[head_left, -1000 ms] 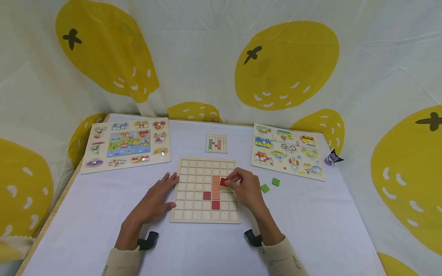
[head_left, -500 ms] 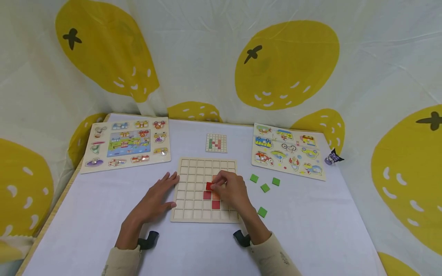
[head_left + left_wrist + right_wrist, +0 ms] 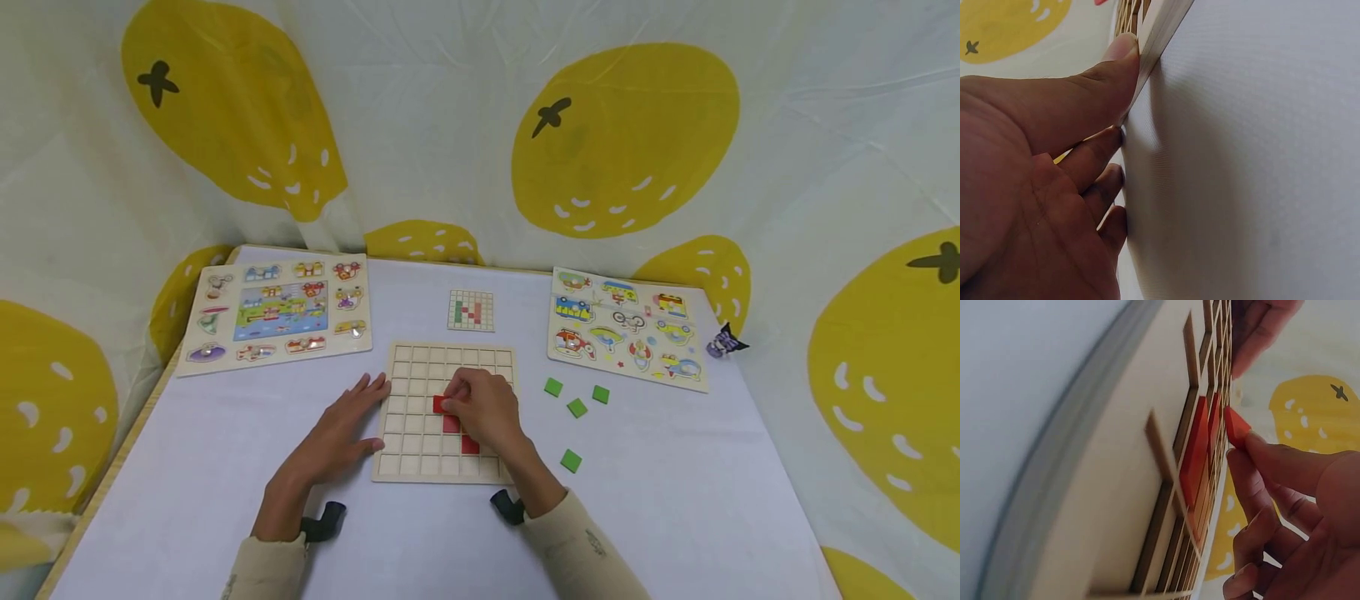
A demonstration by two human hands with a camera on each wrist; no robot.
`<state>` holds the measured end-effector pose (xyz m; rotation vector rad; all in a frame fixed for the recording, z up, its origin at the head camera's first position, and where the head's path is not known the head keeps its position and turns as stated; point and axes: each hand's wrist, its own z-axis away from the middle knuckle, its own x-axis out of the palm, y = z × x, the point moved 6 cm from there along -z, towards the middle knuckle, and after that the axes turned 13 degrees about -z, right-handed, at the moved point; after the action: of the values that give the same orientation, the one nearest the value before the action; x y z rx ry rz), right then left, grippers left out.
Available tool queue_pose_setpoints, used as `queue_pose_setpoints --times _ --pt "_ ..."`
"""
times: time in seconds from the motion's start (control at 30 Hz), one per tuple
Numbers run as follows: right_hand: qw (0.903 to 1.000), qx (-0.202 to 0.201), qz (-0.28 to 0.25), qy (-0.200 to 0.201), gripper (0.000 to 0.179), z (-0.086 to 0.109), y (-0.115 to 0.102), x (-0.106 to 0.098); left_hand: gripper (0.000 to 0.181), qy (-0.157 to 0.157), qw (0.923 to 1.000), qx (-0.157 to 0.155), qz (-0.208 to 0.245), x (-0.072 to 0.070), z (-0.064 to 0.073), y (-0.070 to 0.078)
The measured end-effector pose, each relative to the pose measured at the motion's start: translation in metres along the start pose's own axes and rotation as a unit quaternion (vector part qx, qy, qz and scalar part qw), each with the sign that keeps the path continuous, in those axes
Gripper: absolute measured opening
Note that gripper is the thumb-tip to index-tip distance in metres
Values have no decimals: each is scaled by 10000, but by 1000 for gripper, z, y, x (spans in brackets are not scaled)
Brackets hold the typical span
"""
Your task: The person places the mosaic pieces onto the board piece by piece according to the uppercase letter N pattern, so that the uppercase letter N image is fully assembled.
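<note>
A square wooden grid board [image 3: 410,465] lies on the white-covered table. My left hand [image 3: 341,435] rests at its left edge, fingers spread and thumb [image 3: 1124,50] against the side. My right hand [image 3: 487,412] pinches a red square tile [image 3: 439,405] between thumb and fingertips, over the board's middle; in the right wrist view the tile [image 3: 1235,428] is tilted close over the grid. Two other red tiles, one nearer the middle [image 3: 451,424] and one lower right [image 3: 470,446], sit in cells. Orange tiles are hidden under the right hand in the head view; orange [image 3: 1197,519] shows at the right wrist.
Several loose green tiles [image 3: 571,460] lie right of the board. Behind it is a small pattern card [image 3: 471,310] with a coloured grid. Picture puzzles stand at the back left [image 3: 255,354] and back right [image 3: 626,342], with a small purple figure [image 3: 722,343] beyond.
My right hand has carried the red tile leftward across the board, from the right of the orange column to the left of it. More green tiles are uncovered. The left hand stays put.
</note>
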<state>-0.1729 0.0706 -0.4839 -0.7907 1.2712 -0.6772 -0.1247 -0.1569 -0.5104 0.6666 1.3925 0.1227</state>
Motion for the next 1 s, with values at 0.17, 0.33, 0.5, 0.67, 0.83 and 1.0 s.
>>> queue_pose_setpoints --times 0.17,0.33,0.5,0.67,0.83,1.0 --pt "9995 -119 276 12 16 -4 -4 6 92 -13 10000 -16 33 1 -1 1" --pt "9988 -133 475 3 15 -6 -8 12 92 -69 9999 -80 48 1 -1 0" --pt "9971 -119 741 -81 14 -8 -10 16 92 -32 10000 -74 32 1 0 0" --pt "9963 -201 818 -160 13 -10 -9 17 92 115 9999 30 -1 -1 2 2" --pt "9985 -251 433 -221 8 -7 -5 12 91 87 10000 12 -12 0 2 2" --pt "9997 -238 -45 -97 8 -6 3 -2 92 23 10000 -72 -48 0 1 2"
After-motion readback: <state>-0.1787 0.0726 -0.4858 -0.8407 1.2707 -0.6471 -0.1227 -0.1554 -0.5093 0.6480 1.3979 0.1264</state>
